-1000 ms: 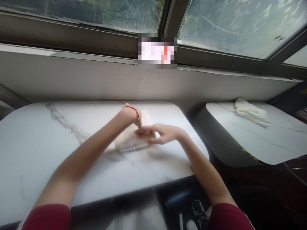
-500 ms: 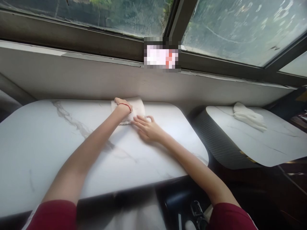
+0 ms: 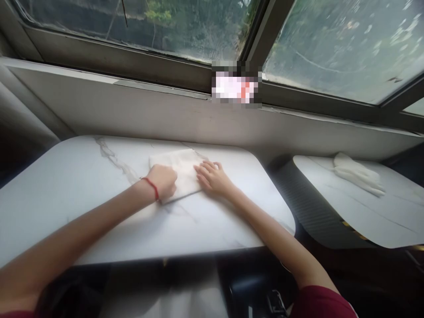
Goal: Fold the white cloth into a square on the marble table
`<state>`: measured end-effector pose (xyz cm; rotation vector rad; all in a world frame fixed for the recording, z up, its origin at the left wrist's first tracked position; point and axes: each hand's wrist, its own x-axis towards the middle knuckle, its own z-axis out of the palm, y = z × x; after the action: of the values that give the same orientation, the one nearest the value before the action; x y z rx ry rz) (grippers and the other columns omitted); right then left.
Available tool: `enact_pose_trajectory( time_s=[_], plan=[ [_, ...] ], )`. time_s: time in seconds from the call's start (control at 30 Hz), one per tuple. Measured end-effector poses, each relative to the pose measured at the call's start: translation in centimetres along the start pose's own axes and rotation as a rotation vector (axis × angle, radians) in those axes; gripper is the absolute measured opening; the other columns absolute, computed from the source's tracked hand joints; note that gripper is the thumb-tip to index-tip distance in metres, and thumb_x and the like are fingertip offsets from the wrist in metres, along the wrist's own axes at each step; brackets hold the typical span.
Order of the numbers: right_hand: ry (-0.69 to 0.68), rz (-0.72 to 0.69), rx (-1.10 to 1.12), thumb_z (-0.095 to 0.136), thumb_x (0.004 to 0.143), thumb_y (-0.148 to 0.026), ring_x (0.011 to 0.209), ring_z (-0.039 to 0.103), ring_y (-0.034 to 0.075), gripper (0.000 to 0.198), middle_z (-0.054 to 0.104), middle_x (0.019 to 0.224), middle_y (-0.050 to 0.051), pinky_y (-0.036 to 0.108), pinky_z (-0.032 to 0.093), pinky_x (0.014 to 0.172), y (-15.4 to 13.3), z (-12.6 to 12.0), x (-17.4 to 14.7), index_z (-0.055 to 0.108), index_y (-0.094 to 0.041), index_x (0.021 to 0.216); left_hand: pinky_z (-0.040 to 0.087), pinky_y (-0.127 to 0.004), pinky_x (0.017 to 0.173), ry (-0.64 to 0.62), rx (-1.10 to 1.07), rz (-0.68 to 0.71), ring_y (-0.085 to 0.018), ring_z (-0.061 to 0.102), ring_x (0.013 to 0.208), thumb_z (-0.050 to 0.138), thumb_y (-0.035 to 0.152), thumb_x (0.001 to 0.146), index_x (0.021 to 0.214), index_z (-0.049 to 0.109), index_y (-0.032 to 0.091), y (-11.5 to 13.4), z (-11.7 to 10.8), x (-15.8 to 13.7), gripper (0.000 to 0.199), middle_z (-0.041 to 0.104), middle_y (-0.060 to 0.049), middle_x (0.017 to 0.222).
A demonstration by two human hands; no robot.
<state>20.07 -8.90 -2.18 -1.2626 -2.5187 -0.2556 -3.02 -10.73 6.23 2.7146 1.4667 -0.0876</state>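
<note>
A white cloth point(image 3: 185, 170) lies folded and nearly flat on the marble-patterned table point(image 3: 109, 229). My left hand point(image 3: 164, 181), with a red string bracelet at the wrist, is at the cloth's left side. Its fingers are curled in, closed on the cloth, and the fingertips are partly hidden. On the cloth's right edge rests my right hand point(image 3: 213, 176), its fingers spread and stretched out over the fabric.
A second marble-patterned table point(image 3: 391, 221) stands to the right, with another crumpled white cloth point(image 3: 359, 174) on it. A low wall point(image 3: 149, 115) and windows run along the back. A dark gap separates the two tables.
My left hand has come down and toward me from the far edge, and the cloth now lies more spread out. My right hand stays at the cloth's right side. The view has shifted slightly.
</note>
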Motion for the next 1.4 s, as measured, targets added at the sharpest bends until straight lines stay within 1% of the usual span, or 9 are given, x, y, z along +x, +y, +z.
enact_pose_trajectory(
  time_s=[0.2,0.3,0.4,0.6,0.7,0.97,1.1,1.2,1.4],
  plan=[
    [0.095,-0.155,0.012,0.036,0.102,-0.030,0.131,0.049,0.031,0.034,0.063,0.132,0.018,0.047,0.036,0.103,-1.3,-1.9,0.1,0.067,-0.018,0.095,0.040,-0.034,0.062,0.052,-0.083,0.135,-0.019,0.053,0.053,0.046,0.040,0.090,0.078,0.078,0.022,-5.3,1.3,-4.3,0.039,0.059,-0.004,0.054],
    [0.023,-0.312,0.120,0.034,0.099,-0.028,0.088,0.063,0.022,0.036,0.071,0.086,0.010,0.042,0.042,0.091,-2.2,-3.3,0.2,0.060,-0.021,0.075,0.043,-0.036,0.077,0.208,-0.127,0.260,-0.019,0.053,0.063,0.042,0.043,0.095,0.095,0.081,0.026,-8.1,2.3,-3.8,0.042,0.063,-0.004,0.063],
    [-0.052,-0.411,0.293,0.033,0.095,-0.029,0.057,0.051,0.017,0.036,0.059,0.058,0.002,0.037,0.045,0.076,-4.2,-4.1,0.0,0.054,-0.024,0.067,0.041,-0.039,0.087,0.308,-0.067,0.337,-0.021,0.056,0.081,0.043,0.041,0.098,0.106,0.080,0.030,-9.3,3.4,-3.0,0.039,0.066,-0.006,0.081],
    [-0.048,-0.576,0.796,0.044,0.090,-0.032,0.093,0.072,0.017,0.028,0.078,0.097,0.007,0.034,0.051,0.089,-9.0,-3.7,-1.1,0.067,-0.019,0.097,0.034,-0.046,0.106,0.373,-0.009,0.411,-0.030,0.048,0.123,0.039,0.033,0.102,0.134,0.065,0.026,-7.4,5.3,-3.4,0.041,0.061,-0.012,0.125],
    [-0.034,-0.583,0.858,0.046,0.088,-0.032,0.100,0.072,0.018,0.029,0.078,0.104,0.010,0.035,0.051,0.087,-9.5,-3.7,-1.2,0.067,-0.017,0.102,0.033,-0.046,0.107,0.419,-0.021,0.403,-0.030,0.045,0.127,0.040,0.029,0.102,0.119,0.071,0.024,-6.9,5.2,-3.7,0.036,0.059,-0.013,0.129],
    [-0.034,-0.440,0.565,0.028,0.099,-0.030,0.051,0.050,0.014,0.042,0.061,0.056,0.002,0.035,0.043,0.066,-6.3,-4.1,-0.8,0.056,-0.023,0.068,0.043,-0.036,0.077,0.394,-0.269,0.615,-0.019,0.053,0.079,0.044,0.026,0.098,0.060,0.060,0.019,-6.4,3.9,-4.8,0.041,0.059,-0.006,0.081],
    [0.037,-0.400,0.350,0.024,0.102,-0.023,0.063,0.061,0.016,0.047,0.070,0.069,0.005,0.036,0.043,0.070,-5.6,-3.6,-1.0,0.061,-0.021,0.073,0.046,-0.036,0.079,0.280,-0.469,0.715,-0.018,0.055,0.078,0.050,0.027,0.093,0.054,0.052,0.019,-4.6,4.4,-5.5,0.040,0.061,-0.006,0.078],
    [0.058,-0.386,0.257,0.027,0.102,-0.021,0.097,0.071,0.022,0.044,0.077,0.086,0.008,0.038,0.045,0.083,-5.5,-3.5,-1.1,0.069,-0.019,0.088,0.048,-0.036,0.088,0.217,-0.571,0.754,-0.019,0.060,0.087,0.054,0.027,0.091,0.062,0.057,0.020,-4.0,4.5,-5.8,0.030,0.069,-0.006,0.086],
    [0.046,-0.254,0.101,0.032,0.102,-0.026,0.143,0.046,0.032,0.045,0.061,0.143,0.016,0.055,0.030,0.113,-4.3,-2.6,-0.8,0.059,-0.016,0.137,0.045,-0.037,0.103,0.231,-0.517,0.748,-0.023,0.067,0.115,0.050,0.026,0.097,0.108,0.067,0.018,-5.3,4.4,-5.2,0.022,0.074,-0.010,0.118]
  ],
)
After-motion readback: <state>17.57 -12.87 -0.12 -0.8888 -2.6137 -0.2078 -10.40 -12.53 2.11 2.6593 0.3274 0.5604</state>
